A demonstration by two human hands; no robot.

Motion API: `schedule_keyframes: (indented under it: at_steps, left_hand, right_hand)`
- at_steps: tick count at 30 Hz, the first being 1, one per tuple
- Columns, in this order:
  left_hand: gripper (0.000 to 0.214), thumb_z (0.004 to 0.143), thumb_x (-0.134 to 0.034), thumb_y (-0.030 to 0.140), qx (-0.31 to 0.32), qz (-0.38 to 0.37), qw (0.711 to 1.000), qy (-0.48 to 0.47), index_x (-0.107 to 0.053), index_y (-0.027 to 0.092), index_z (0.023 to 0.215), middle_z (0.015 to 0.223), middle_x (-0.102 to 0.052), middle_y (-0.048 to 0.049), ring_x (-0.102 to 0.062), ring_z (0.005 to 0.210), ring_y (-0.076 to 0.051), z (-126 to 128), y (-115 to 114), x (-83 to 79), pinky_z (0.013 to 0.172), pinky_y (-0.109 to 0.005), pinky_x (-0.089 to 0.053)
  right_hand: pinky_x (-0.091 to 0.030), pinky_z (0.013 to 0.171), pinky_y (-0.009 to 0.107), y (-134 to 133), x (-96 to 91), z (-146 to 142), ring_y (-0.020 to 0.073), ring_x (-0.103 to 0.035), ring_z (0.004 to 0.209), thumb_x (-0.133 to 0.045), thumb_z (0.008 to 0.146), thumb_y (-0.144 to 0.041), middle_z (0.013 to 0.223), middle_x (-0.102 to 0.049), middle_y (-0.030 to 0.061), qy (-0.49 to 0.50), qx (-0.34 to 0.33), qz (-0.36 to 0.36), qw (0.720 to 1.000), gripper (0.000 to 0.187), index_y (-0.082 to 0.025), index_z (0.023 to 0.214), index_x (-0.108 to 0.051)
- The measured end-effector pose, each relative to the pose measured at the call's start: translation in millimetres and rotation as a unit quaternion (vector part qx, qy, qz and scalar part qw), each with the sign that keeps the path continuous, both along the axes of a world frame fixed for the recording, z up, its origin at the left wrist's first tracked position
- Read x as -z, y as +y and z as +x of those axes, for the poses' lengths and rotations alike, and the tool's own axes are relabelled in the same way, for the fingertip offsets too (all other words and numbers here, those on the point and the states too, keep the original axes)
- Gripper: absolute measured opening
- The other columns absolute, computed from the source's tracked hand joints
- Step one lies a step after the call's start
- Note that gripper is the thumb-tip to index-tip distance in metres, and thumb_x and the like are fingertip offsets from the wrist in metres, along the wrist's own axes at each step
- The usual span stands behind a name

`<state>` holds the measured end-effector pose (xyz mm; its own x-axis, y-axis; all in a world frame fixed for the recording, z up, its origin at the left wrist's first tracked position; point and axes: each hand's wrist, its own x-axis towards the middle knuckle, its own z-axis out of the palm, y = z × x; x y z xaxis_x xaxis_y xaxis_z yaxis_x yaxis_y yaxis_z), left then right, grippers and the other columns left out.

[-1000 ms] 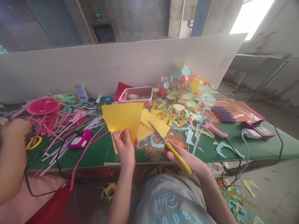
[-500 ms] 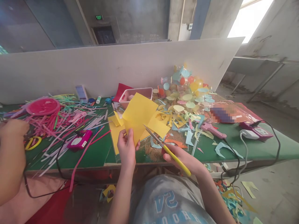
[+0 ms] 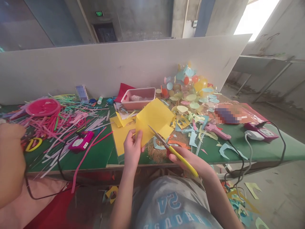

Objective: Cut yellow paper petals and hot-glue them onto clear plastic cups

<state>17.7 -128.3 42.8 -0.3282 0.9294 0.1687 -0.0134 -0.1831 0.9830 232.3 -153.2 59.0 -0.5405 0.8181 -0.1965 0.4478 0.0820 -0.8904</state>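
Observation:
Between thumb and fingers, my left hand [image 3: 134,144] pinches the lower edge of a sheet of yellow paper [image 3: 153,114], held up above the table's front part. My right hand [image 3: 184,159] grips a pair of scissors [image 3: 176,154] with yellow handles. Their metal blades point up and left and look nearly together, lying against the lower right side of the paper. I cannot tell whether they bite into it. More yellow sheets [image 3: 120,140] lie on the table behind my left hand.
A pink basket [image 3: 126,103] stands behind the paper. Paper discs and clear cups [image 3: 190,92] pile up at the back right. A pink glue gun [image 3: 218,131] and a corded power block [image 3: 259,135] lie right. Left are pipe cleaners [image 3: 69,119] and a co-worker's arm [image 3: 10,159].
The yellow paper and my left hand have shifted a little to the right, and the paper has turned and tilted. The scissors stay close to it, only slightly moved.

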Motion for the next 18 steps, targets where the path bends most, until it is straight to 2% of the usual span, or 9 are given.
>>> schedule_keyframes:
  at_steps: [5, 18]
  left_hand:
    - [0.033, 0.082, -0.067, 0.051, 0.029, -0.008, 1.0, -0.002, -0.054, 0.021, 0.085, 0.06, -0.054, 0.0066, -0.037, 0.037, -0.003, -5.0, 0.2, -3.0, 0.033, -0.015, -0.032]
    - [0.031, 0.083, -0.067, 0.049, 0.025, 0.011, 0.999, 0.023, -0.054, 0.021, 0.085, 0.061, -0.058, 0.0054, -0.039, 0.037, -0.004, -2.3, -2.5, -9.2, 0.033, -0.015, -0.033]
  right_hand:
    - [-0.031, 0.064, 0.029, 0.5, 0.4, -0.3, 0.0148, -0.036, 0.07, -0.035, 0.076, -0.091, 0.078, -0.041, -0.0019, -0.006, -0.004, 0.004, 1.0, 0.072, -0.02, 0.085, -0.046]
    - [-0.033, 0.064, 0.03, -0.7, 2.9, 5.5, 0.0153, -0.04, 0.07, -0.032, 0.08, -0.089, 0.078, -0.045, -0.001, -0.014, -0.023, 0.027, 0.999, 0.071, -0.02, 0.086, -0.047]
